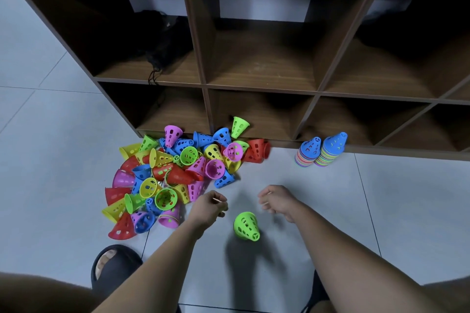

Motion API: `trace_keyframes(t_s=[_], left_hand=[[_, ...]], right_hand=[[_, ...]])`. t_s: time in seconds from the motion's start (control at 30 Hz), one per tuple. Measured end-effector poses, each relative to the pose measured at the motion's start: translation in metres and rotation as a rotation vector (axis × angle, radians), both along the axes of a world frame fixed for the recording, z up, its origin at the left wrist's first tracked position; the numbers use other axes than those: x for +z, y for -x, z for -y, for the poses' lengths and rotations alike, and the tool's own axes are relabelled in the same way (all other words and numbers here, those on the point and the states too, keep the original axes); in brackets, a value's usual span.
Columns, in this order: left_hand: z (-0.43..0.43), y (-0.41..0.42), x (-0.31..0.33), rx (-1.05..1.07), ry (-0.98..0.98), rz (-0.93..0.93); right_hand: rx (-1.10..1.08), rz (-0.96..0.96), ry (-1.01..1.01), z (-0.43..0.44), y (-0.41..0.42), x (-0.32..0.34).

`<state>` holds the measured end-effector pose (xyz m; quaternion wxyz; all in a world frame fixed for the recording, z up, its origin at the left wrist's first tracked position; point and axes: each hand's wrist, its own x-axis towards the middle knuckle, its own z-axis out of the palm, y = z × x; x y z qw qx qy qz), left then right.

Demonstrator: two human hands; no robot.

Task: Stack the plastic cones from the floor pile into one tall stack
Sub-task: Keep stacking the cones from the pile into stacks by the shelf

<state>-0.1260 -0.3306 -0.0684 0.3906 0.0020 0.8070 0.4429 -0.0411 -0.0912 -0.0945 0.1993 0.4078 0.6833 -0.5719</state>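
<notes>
Cone pile (173,175) left, lower cones buried, my left hand (208,207) beside it, fingers loosely curled, empty, green cone (246,226) tipped between hands, untouched, my right hand (277,202) half-curled, empty, two stacks (320,151) far right.

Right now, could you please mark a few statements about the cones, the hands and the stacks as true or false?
1. A lone green cone sits on the floor between the left hand and the right hand. True.
2. Each hand grips a cone. False: neither holds one; the fingers are loosely curled.
3. The first stack and the second stack, by the shelf, each have a blue cone on top. True.
4. The loose pile lies to the right of those stacks. False: it lies to their left in this view.
</notes>
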Motion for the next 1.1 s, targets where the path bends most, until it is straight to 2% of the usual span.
trace_keyframes(t_s=[0.17,0.3,0.47,0.63,0.83,1.1], left_hand=[[-0.005,0.029,-0.018,0.009,0.078,-0.155],[-0.014,0.051,-0.026,-0.180,0.239,-0.409],[-0.024,0.070,-0.037,-0.358,0.315,-0.498],[-0.021,0.084,-0.051,-0.511,0.374,-0.504],[-0.014,0.092,-0.065,-0.660,0.498,-0.433],[-0.004,0.086,-0.079,-0.736,0.612,-0.423]], right_hand=[[0.003,-0.078,-0.231,-0.023,0.043,-0.011],[0.180,-0.117,-0.470,-0.034,0.076,-0.005],[0.356,-0.165,-0.591,-0.052,0.116,-0.002],[0.437,-0.201,-0.643,-0.067,0.139,-0.003],[0.526,-0.173,-0.606,-0.079,0.153,-0.011],[0.566,-0.152,-0.646,-0.076,0.143,-0.017]])
